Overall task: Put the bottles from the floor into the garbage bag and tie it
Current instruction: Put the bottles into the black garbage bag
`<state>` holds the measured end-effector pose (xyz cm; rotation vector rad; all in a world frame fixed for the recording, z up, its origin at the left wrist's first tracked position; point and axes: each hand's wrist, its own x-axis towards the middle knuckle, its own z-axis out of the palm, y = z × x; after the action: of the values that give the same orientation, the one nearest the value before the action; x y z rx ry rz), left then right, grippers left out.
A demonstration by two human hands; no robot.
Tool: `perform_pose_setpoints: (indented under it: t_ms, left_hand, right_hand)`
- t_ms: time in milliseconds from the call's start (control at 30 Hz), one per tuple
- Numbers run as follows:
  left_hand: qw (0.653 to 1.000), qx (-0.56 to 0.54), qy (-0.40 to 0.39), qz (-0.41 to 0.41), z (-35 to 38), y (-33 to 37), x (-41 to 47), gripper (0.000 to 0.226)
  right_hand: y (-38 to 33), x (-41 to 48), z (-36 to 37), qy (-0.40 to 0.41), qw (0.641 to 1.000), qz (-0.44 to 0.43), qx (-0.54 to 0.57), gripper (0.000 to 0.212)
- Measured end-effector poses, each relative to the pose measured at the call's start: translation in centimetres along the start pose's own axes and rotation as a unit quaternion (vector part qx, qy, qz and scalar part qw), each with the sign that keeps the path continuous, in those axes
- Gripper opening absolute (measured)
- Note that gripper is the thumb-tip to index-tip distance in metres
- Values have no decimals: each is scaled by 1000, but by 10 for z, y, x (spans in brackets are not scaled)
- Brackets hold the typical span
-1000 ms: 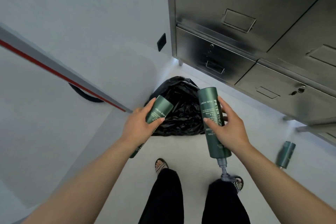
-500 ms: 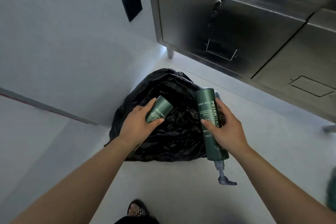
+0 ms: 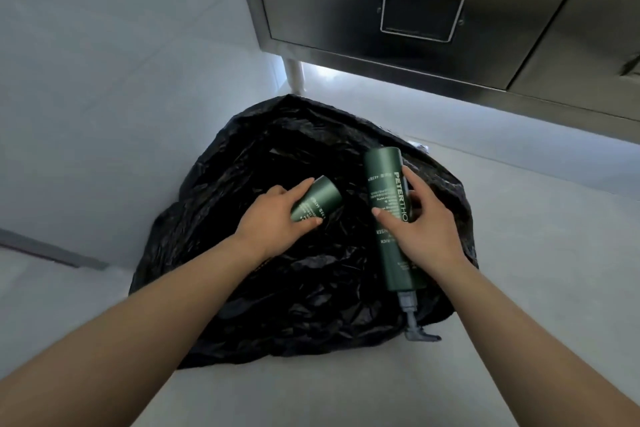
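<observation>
Left hand [image 3: 273,218] wraps a short dark-green cylindrical bottle [image 3: 317,203] over the crumpled black plastic garbage bag [image 3: 277,305], near its middle; right hand [image 3: 422,232] clamps a tall dark-green pump bottle [image 3: 391,218] at the bag's three o'clock, the opening hard to make out.

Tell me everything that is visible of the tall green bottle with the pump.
The pump bottle is a tall, dark green cylinder, matte, likely plastic, with white lettering along its side. A grey pump sits on the end nearest the person; the flat base points away. The right hand grips it round the middle, over the black garbage bag; whether it touches the bag cannot be told.
</observation>
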<state>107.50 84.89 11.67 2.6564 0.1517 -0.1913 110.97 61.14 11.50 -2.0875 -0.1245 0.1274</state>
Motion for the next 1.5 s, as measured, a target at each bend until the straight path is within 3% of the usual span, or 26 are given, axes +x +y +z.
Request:
perform_pose_setpoints:
  t_ms: [267, 467, 600, 933, 1200, 1367, 1500]
  left_hand:
    - [999, -21, -33, -33, 26, -18, -20, 75]
    - [997, 34, 49, -57, 5, -18, 9, 79]
    - [994, 38, -27, -98, 16, -34, -7, 85]
    - [988, 31, -77, -134, 37, -85, -68, 65]
    - [985, 18, -81, -154, 49, -89, -79, 63]
    - [990, -24, -76, -119, 59, -94, -89, 61]
    - [989, -90, -50, -103, 58, -99, -94, 45]
  right_hand:
    - [15, -21, 10, -43, 998, -11, -34, 78]
    - [11, -26, 4, -35, 998, -11, -42, 78]
    - [11, -33, 4, -33, 998, -10, -43, 79]
    - [0, -37, 35, -96, 994, -13, -45, 81]
    - [-21, -30, 62, -125, 990, -34, -53, 80]
    - [-18, -31, 67, -132, 990, -24, -52, 81]
    - [-18, -29, 65, -124, 991, -19, -44, 80]
